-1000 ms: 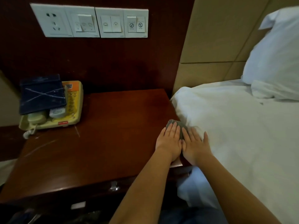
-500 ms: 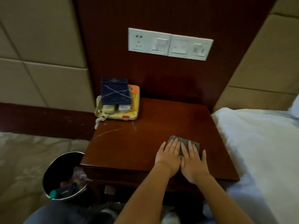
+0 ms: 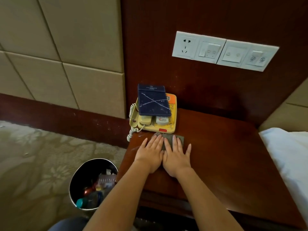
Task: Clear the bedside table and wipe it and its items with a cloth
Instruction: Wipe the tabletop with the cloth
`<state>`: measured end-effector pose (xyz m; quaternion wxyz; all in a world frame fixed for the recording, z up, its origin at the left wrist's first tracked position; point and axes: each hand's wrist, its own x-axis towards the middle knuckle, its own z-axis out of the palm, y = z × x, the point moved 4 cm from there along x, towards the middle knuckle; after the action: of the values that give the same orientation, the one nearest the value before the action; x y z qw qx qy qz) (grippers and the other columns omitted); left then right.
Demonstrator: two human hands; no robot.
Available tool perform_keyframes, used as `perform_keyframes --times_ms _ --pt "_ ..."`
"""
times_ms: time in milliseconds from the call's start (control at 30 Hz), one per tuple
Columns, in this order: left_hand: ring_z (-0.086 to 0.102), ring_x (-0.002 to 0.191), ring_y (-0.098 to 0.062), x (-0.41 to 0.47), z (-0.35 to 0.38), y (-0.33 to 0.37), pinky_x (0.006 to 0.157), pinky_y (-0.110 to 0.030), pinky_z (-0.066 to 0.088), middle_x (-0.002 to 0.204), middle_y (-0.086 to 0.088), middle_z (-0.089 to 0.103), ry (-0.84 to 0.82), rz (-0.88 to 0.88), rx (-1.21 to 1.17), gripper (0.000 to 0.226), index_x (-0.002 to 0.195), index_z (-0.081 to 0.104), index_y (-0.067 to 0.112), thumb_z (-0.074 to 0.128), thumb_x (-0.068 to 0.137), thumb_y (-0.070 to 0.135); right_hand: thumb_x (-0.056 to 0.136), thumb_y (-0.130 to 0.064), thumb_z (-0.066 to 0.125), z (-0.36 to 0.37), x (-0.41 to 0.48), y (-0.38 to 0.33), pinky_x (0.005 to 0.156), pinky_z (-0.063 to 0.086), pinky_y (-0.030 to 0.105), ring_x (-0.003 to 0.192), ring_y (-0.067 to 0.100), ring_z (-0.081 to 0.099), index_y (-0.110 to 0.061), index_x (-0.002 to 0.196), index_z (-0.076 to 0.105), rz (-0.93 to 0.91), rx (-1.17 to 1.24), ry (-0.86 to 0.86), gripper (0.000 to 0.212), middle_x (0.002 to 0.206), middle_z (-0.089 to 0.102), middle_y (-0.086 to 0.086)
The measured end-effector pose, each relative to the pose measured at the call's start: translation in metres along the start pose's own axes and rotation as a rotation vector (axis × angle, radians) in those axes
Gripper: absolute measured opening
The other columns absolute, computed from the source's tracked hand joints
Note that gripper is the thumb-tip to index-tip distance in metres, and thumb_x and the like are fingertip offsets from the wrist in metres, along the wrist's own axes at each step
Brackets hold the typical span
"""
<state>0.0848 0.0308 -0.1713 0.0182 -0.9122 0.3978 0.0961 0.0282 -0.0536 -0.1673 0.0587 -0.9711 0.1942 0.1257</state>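
Nothing legible as words or numbers. On the dark blue folder [image 3: 154, 101], a line of pale print near the top edge, too small to read, and a large white X scrawled across the cover. On the yellow telephone [image 3: 172, 121], a white card [image 3: 162, 120] with red marks, blurred, and a red label [image 3: 162, 130] at the front edge, unreadable. On the white switch panel [image 3: 225, 50], two round signs at the right end, each with a slanting stroke, details unclear.

wall: beige padded panels [image 3: 66, 47] above dark wood skirting [image 3: 58, 117] | back: dark wood panel [image 3: 200, 17] carrying white socket-and-switch plate [image 3: 225, 50] | floor: floral beige carpet [image 3: 33, 155] | round waste bin [image 3: 86, 174] on carpet, rubbish inside | right: white-sheeted bed [image 3: 291, 155]
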Motion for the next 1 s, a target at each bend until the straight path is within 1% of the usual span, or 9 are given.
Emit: perform_keyframes --times_ms 100,200,367,433,500,600,700,867,1000 --pt "-0.016 0.144 -0.011 -0.018 0.002 -0.022 0.118 -0.037 -0.006 0.158 0.003 -0.018 0.011 -0.062 -0.029 0.054 0.150 -0.012 0.017 0.008 0.103 0.034 0.101 -0.041 0.009 0.001 -0.002 -0.027 0.111 -0.014 0.060 0.144 0.020 -0.020 -0.029 0.150 -0.010 -0.045 -0.009 0.003 0.054 0.157 -0.021 0.006" --pt "-0.014 0.145 -0.011 -0.044 0.005 -0.054 0.118 -0.037 -0.006 0.158 0.003 -0.016 0.014 -0.140 -0.023 0.054 0.151 -0.011 0.017 0.009 0.103 0.034 0.101 -0.040 0.010 0.004 -0.004 -0.067 0.111 -0.014 0.060 0.144 0.022 -0.020 -0.029 0.150 -0.008 -0.135 -0.001 0.009 0.054 0.157 -0.020 0.007" --pt "-0.009 0.147 -0.016 -0.084 0.019 -0.085 0.118 -0.042 -0.005 0.160 0.001 -0.002 -0.042 -0.256 -0.018 0.053 0.152 0.001 0.014 0.010 0.103 0.032 0.101 -0.039 0.012 0.015 -0.020 -0.111 0.110 -0.017 0.060 0.144 0.024 -0.019 -0.029 0.151 -0.006 -0.228 0.002 0.001 0.054 0.158 -0.019 0.009" --pt "-0.010 0.146 -0.014 -0.093 0.020 -0.079 0.119 -0.039 -0.004 0.160 0.000 -0.006 0.005 -0.288 -0.100 0.054 0.152 -0.004 0.013 0.011 0.104 0.031 0.101 -0.039 0.012 0.015 -0.028 -0.109 0.109 -0.017 0.060 0.145 0.023 -0.019 -0.029 0.151 -0.006 -0.241 -0.009 -0.005 0.054 0.157 -0.019 0.007" --pt "-0.012 0.146 -0.013 -0.096 0.018 -0.066 0.118 -0.035 -0.004 0.159 -0.002 -0.012 0.057 -0.272 -0.116 0.054 0.151 -0.008 0.013 0.013 0.103 0.030 0.101 -0.039 0.011 0.015 -0.035 -0.100 0.110 -0.017 0.060 0.145 0.021 -0.019 -0.029 0.151 -0.007 -0.244 -0.023 -0.011 0.053 0.157 -0.021 0.005" --pt "-0.014 0.145 -0.013 -0.095 0.013 -0.035 0.117 -0.032 -0.006 0.158 -0.002 -0.015 0.078 -0.204 -0.085 0.055 0.150 -0.009 0.013 0.012 0.103 0.032 0.101 -0.039 0.010 0.016 -0.048 -0.070 0.111 -0.016 0.060 0.144 0.019 -0.020 -0.029 0.151 -0.008 -0.227 -0.019 -0.022 0.054 0.157 -0.022 0.004" --pt "-0.016 0.144 -0.014 -0.085 0.009 0.017 0.117 -0.032 -0.008 0.157 -0.002 -0.018 0.061 -0.113 -0.058 0.056 0.149 -0.012 0.013 0.008 0.102 0.035 0.101 -0.040 0.009 0.018 -0.068 -0.016 0.111 -0.015 0.059 0.144 0.017 -0.020 -0.030 0.150 -0.010 -0.175 0.009 -0.025 0.054 0.157 -0.023 0.001" --pt "-0.016 0.145 -0.016 -0.055 0.013 0.148 0.118 -0.036 -0.007 0.157 -0.005 -0.017 0.041 0.066 -0.027 0.056 0.149 -0.011 0.011 0.008 0.102 0.034 0.102 -0.040 0.011 0.026 -0.117 0.112 0.111 -0.011 0.059 0.144 0.012 -0.018 -0.030 0.150 -0.009 0.058 0.036 -0.001 0.054 0.157 -0.023 -0.002" --pt "-0.018 0.145 -0.016 -0.051 0.021 0.241 0.116 -0.037 -0.010 0.158 -0.004 -0.018 -0.041 0.165 -0.060 0.056 0.150 -0.009 0.012 0.011 0.102 0.034 0.102 -0.039 0.011 0.035 -0.160 0.195 0.114 -0.006 0.057 0.145 0.009 -0.015 -0.031 0.150 -0.011 0.220 0.012 0.009 0.053 0.157 -0.022 -0.004"
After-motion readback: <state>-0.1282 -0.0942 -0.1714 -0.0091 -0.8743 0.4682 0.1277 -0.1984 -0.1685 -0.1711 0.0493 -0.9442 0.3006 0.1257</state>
